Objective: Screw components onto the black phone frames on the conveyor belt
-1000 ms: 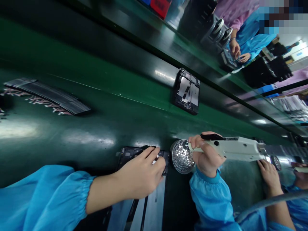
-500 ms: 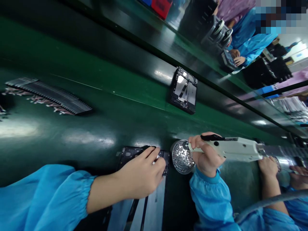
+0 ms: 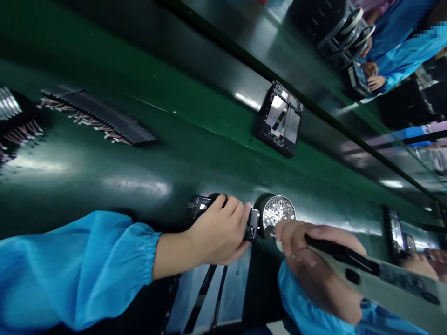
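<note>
My left hand (image 3: 220, 232) lies on the top edge of a black device frame (image 3: 209, 298) at the near edge of the green bench, fingers curled and pressed on it. My right hand (image 3: 314, 265) is wrapped round a white electric screwdriver (image 3: 380, 279) with a black lever. Its tip points down beside a round metal dish of small screws (image 3: 277, 211), just right of the frame. Both my sleeves are blue.
A second black device frame (image 3: 280, 120) lies on the green conveyor belt (image 3: 195, 116) further off. A black comb-like strip of parts (image 3: 101, 114) lies at left. Another frame (image 3: 396, 228) and another person's hands (image 3: 424, 260) are at right. Co-workers in blue sit across.
My right hand has drawn the screwdriver back from over the screw dish, toward me and to the right. My left hand has curled tighter on the frame's top edge. The view has shifted.
</note>
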A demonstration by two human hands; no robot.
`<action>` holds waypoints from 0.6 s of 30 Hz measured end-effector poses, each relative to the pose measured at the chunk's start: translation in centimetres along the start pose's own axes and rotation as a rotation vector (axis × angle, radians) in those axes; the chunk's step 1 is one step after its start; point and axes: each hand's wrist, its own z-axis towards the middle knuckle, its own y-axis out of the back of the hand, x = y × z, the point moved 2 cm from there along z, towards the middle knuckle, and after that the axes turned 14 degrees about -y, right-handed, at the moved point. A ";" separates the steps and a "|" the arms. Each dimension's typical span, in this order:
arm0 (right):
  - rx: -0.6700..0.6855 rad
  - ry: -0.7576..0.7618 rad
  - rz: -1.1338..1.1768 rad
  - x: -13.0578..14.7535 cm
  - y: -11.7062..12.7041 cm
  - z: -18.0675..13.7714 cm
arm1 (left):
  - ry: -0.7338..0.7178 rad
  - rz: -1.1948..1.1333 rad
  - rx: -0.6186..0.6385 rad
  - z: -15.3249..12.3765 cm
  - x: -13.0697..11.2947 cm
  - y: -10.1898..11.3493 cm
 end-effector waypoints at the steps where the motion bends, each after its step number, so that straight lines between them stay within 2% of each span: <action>1: 0.010 -0.010 -0.003 -0.2 -0.3 0.0 | 0.001 0.000 -0.003 0.0 0.0 0.0; 18: -0.012 -0.052 0.007 -1.1 -0.9 0.3 | 0.003 -0.019 0.014 0.3 -0.1 0.3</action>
